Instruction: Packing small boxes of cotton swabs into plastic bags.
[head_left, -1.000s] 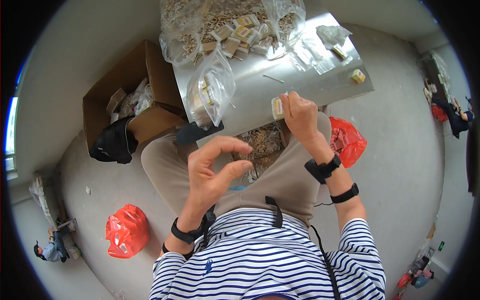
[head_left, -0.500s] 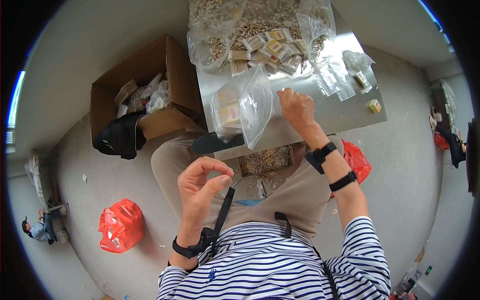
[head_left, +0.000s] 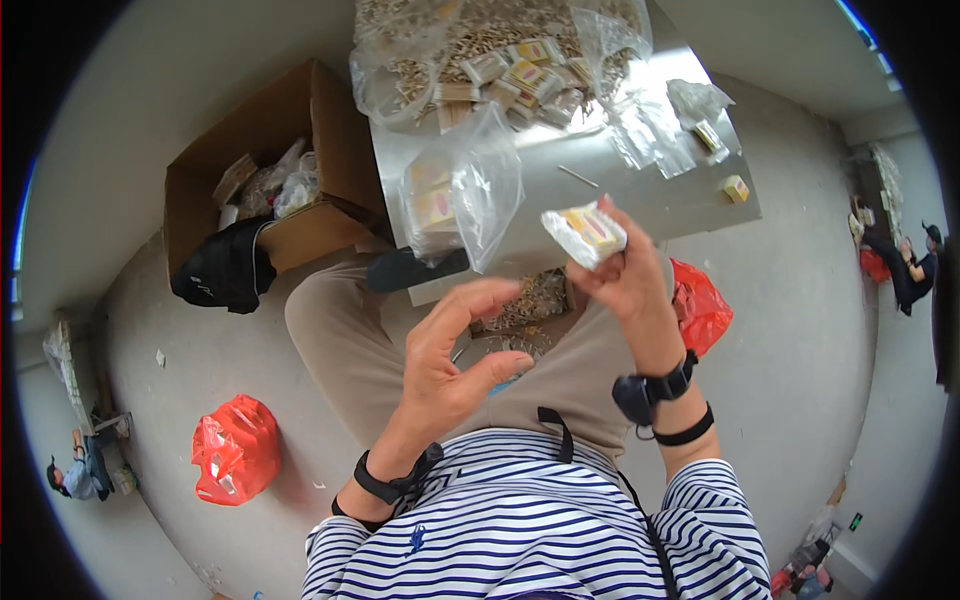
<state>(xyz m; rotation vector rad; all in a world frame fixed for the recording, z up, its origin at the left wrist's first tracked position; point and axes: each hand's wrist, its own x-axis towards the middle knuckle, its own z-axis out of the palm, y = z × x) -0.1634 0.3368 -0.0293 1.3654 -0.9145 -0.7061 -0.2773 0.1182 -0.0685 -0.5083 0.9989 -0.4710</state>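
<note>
In my right hand is a small pack of cotton swabs, white with a yellow label, held above the front edge of the metal table. My left hand hangs over my lap, fingers curved and apart, with nothing in it. Beyond it, at the table's front edge, stands a clear plastic bag with labelled swab packs inside. A thin stick lies on the metal table just beyond the held pack.
Loose swabs and several packs heap at the table's back. Clear small bags and a yellow-white pack lie right. A cardboard box stands left; red bags sit on the floor. Two people are far off.
My right hand has come back from the tabletop and turned, now showing a swab pack. My left hand has moved right and opened wider. The whole view has shifted slightly.
</note>
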